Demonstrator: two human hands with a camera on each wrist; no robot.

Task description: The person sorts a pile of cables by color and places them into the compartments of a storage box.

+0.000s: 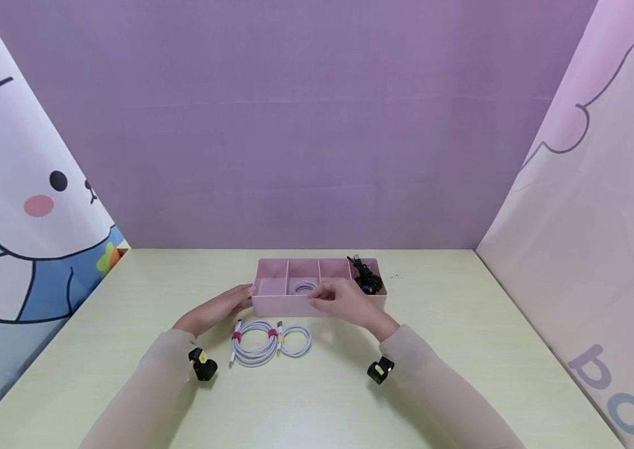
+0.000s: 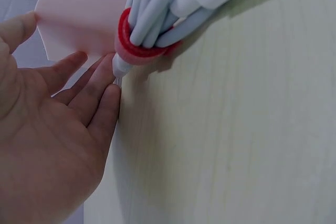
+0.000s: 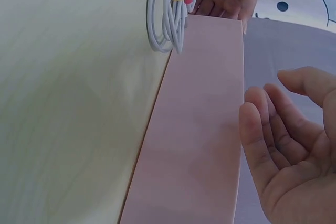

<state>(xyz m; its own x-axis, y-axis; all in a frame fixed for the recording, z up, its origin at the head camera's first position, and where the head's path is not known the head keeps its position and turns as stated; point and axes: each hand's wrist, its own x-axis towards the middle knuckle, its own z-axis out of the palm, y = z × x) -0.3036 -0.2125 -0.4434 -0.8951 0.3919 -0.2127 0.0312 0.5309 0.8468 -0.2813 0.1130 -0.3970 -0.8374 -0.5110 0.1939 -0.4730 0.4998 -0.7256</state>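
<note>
A pink divided box [image 1: 280, 305] stands on the table. At its left end my left hand [image 1: 218, 308] rests with straight fingers; in the left wrist view, the thumb of that hand [image 2: 58, 114] touches the box edge [image 2: 84, 9]. Over the front rim is my right hand [image 1: 345, 301], holding nothing. The right wrist view shows its thumb apart from the bent fingers [image 3: 252, 129]. A coiled white cable [image 1: 304, 285] lies in the second compartment from the left, partly hidden by the right hand. The rightmost compartment holds a bundled black cable [image 1: 369, 280].
In front of the box lie two white coiled cables: a larger coil [image 1: 252, 360] with red ties and a smaller coil [image 1: 296, 355] with a yellow tie. A purple backdrop [image 1: 305, 156] rises behind the table [image 1: 317, 399], with printed panels at both sides.
</note>
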